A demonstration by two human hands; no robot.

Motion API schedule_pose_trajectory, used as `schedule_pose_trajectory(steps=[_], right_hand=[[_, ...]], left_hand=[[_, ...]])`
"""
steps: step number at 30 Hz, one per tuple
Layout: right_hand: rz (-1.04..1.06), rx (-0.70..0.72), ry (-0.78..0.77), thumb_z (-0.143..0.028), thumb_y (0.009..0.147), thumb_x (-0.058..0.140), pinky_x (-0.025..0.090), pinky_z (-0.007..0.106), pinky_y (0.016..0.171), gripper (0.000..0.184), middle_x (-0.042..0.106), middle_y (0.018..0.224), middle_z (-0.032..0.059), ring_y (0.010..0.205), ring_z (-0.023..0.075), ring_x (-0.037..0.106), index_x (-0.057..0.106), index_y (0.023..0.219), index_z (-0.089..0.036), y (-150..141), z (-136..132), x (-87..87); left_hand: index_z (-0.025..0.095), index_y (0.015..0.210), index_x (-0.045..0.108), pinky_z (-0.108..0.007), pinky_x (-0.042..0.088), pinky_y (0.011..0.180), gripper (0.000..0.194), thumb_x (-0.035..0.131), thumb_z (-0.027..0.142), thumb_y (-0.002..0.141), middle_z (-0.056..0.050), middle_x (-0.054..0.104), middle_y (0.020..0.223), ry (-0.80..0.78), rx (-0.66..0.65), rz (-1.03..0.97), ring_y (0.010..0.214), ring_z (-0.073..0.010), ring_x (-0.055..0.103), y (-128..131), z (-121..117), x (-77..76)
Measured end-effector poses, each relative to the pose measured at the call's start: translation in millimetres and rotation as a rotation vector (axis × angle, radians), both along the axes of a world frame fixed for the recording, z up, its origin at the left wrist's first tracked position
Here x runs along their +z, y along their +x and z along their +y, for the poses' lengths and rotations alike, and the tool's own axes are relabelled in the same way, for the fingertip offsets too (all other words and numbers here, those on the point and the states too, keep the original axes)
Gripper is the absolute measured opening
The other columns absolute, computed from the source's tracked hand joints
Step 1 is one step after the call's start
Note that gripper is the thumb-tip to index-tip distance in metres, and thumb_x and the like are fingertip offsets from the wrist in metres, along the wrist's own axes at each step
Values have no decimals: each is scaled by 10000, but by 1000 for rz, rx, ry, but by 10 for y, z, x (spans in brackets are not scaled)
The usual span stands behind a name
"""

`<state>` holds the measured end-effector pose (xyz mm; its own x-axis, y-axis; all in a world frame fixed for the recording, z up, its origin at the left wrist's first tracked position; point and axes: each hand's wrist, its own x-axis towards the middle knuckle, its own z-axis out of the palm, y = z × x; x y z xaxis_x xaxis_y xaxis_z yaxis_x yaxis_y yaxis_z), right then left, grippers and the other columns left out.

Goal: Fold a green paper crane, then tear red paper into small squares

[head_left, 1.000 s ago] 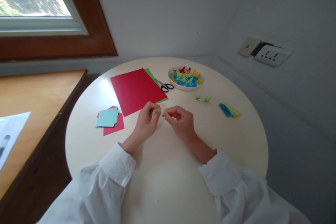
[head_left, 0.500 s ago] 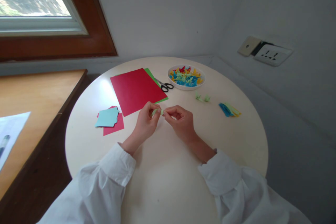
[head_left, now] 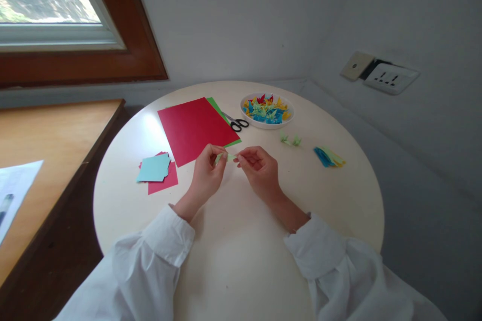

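Note:
A small piece of light green folded paper [head_left: 231, 157] is held between my two hands above the middle of the table. My left hand [head_left: 209, 171] pinches its left part between thumb and fingers, which hide some of it. The thumb and fingertips of my right hand [head_left: 259, 170] close on its pointed right end. Two small light green folded paper cranes [head_left: 290, 141] sit side by side beyond my right hand. Further right lies a little pile of blue, green and yellow folded paper pieces [head_left: 330, 157].
On the round white table [head_left: 241, 261] lie a large red sheet [head_left: 198, 130] over green paper, black-handled scissors [head_left: 239, 125] and small blue and red squares [head_left: 154, 168]. A white dish [head_left: 268, 125] holds many colourful folded pieces. A wooden desk [head_left: 56, 125] stands left.
My hands have drawn slightly apart, so more of the light green paper shows between them. The fingers of my right hand have shifted a little. Everything on the table stays in place.

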<state>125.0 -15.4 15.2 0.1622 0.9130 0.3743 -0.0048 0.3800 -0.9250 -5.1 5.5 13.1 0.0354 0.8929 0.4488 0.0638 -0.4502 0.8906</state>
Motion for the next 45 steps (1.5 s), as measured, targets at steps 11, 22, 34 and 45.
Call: schedule_pose_trajectory(steps=[11, 22, 34, 45], right_hand=[[-7, -42, -13, -299, 695, 680, 541, 264, 645, 169, 628, 721, -3, 674, 126, 621, 567, 773, -200, -29, 1, 3], [16, 17, 3, -362, 750, 622, 541, 266, 605, 181, 618, 710, -14, 632, 123, 632, 526, 781, -212, -22, 8, 9], [-40, -45, 14, -252, 708, 640, 521, 245, 627, 129, 596, 712, -16, 643, 111, 594, 541, 775, -204, 12, 50, 4], [-260, -132, 147, -210, 742, 587, 507, 245, 617, 44, 612, 708, -13, 620, 114, 592, 558, 774, -202, 41, 59, -45]], left_hand=[[191, 736, 506, -268, 431, 648, 185, 586, 343, 806, -20, 573, 757, 5, -25, 16, 706, -133, 547, 12, -22, 0], [197, 742, 505, -276, 436, 658, 226, 593, 397, 797, -18, 573, 747, 9, 20, 7, 708, -137, 554, 32, -22, -9], [194, 802, 583, -315, 455, 784, 77, 591, 270, 798, -56, 586, 898, 76, -25, 84, 879, -173, 570, -5, -21, -12], [169, 724, 632, -269, 449, 652, 132, 559, 266, 777, -27, 662, 700, -27, 125, 283, 661, -146, 571, -9, -31, 31]])
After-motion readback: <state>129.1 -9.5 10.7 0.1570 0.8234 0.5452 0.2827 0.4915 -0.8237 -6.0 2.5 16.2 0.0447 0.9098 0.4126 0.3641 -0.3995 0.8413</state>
